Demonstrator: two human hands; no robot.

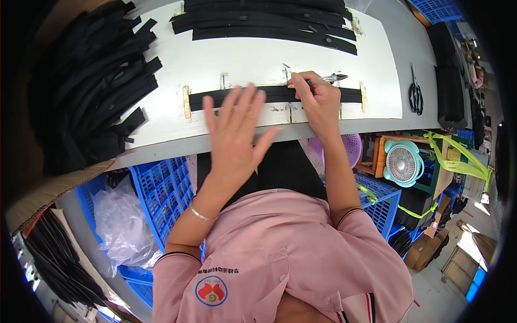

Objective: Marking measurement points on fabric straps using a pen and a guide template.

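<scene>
A long black fabric strip (350,96) lies crosswise on a white board (377,64), its two ends beside bits of yellowish tape. My left hand (234,126) is open with the fingers spread, over the left part of the strip; whether it touches the fabric I cannot tell. My right hand (322,107) pinches a pen (333,78) at the strip's upper edge, right of the middle. The pen's tip is hidden by my fingers. Dark pen marks show on the board above and below the strip.
More black strips (258,21) lie at the board's far side, and a large heap of them (91,102) is at the left. Black-handled scissors (415,96) rest at the right. Below the table edge are a blue crate (161,199), a plastic bag (126,220) and a turquoise fan (403,163).
</scene>
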